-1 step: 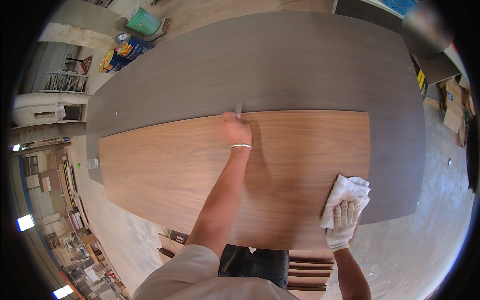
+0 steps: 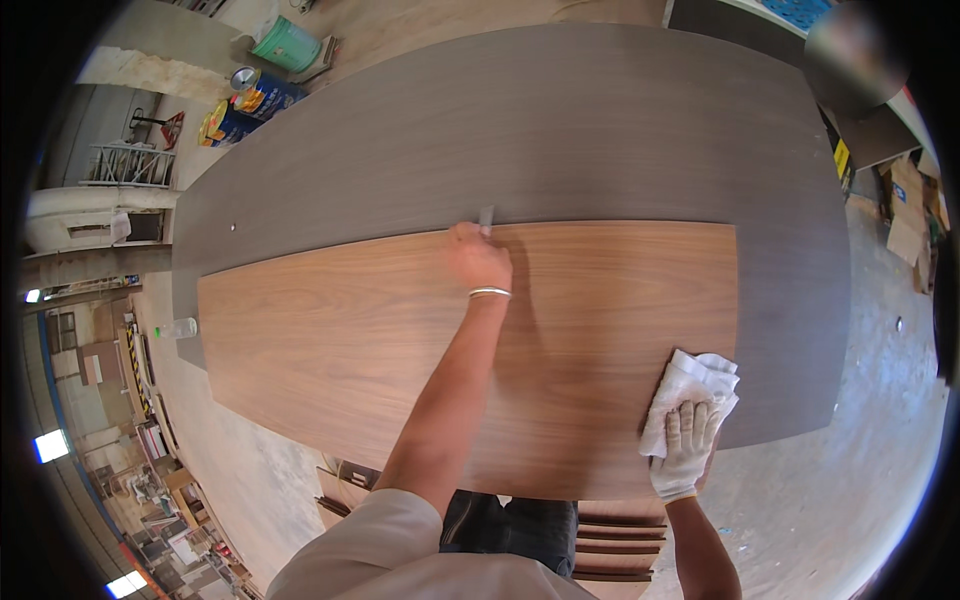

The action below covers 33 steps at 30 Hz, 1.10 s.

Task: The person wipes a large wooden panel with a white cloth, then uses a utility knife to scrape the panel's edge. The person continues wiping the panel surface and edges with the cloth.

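Observation:
A wood-grain brown panel (image 2: 340, 340) lies flat on a larger dark grey board (image 2: 620, 130). My bare left hand (image 2: 482, 262), with a bracelet at the wrist, is at the panel's far edge, around its middle. Its fingers are closed on a small flat grey blade, like a scraper (image 2: 486, 217), that sticks up past the edge; the hand hides the rest of it. Over the panel's near right corner is my right hand (image 2: 684, 455) in a whitish work glove. It holds a folded white cloth (image 2: 688, 385) against the panel, its fingers laid over the fabric.
At the far left on the floor stand a green bucket (image 2: 288, 45) and blue-yellow cans (image 2: 265, 95). A clear bottle (image 2: 180, 328) is by the board's left end. Stacked brown panels (image 2: 620, 540) lie close to my legs. Cardboard pieces (image 2: 906, 215) lean at the right.
My left hand has slid a little to the right along the panel's far edge with the scraper. My right hand and the cloth stay nearly where they were.

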Each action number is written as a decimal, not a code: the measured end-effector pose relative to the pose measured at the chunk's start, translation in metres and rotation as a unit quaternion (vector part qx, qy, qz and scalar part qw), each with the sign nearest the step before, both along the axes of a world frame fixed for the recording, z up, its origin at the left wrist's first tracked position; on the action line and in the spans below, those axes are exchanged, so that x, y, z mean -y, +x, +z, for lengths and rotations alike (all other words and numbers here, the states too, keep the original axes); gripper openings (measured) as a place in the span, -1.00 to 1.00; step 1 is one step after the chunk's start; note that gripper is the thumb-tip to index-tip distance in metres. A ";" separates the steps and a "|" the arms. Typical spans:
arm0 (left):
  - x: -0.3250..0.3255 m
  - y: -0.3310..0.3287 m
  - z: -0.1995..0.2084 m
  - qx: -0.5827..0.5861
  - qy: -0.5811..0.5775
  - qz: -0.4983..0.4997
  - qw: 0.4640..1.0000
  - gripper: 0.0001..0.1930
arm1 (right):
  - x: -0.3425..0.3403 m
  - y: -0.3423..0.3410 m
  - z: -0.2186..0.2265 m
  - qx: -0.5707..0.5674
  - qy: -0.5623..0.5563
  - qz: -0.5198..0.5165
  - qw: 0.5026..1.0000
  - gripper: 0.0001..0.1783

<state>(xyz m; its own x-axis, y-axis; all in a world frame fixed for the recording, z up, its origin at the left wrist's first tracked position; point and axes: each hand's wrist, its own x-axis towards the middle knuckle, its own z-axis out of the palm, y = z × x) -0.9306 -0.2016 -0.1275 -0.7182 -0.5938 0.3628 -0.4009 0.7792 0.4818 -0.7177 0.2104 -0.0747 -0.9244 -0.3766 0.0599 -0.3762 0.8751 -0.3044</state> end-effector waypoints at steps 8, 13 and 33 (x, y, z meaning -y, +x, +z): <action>-0.080 -0.025 -0.010 0.028 0.005 -0.093 0.995 -0.74 | 0.001 -0.003 0.005 -0.006 -0.007 0.003 1.000 -0.51; -0.007 0.001 -0.009 0.029 0.020 -0.046 0.998 -0.78 | 0.002 -0.003 0.003 -0.008 -0.014 0.004 1.000 -0.51; -0.035 0.133 0.059 0.104 0.711 -0.032 0.695 -0.92 | 0.126 -0.007 0.110 0.189 -0.016 0.057 0.980 -0.39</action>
<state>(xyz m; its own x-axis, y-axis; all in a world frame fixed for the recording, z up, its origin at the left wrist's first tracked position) -0.7978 -0.1663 -0.0686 -0.7088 -0.2100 -0.6734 -0.5633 -0.4060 0.7196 -0.7243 0.0849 0.0358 -0.8349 -0.4824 -0.2649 -0.3268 0.8218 -0.4667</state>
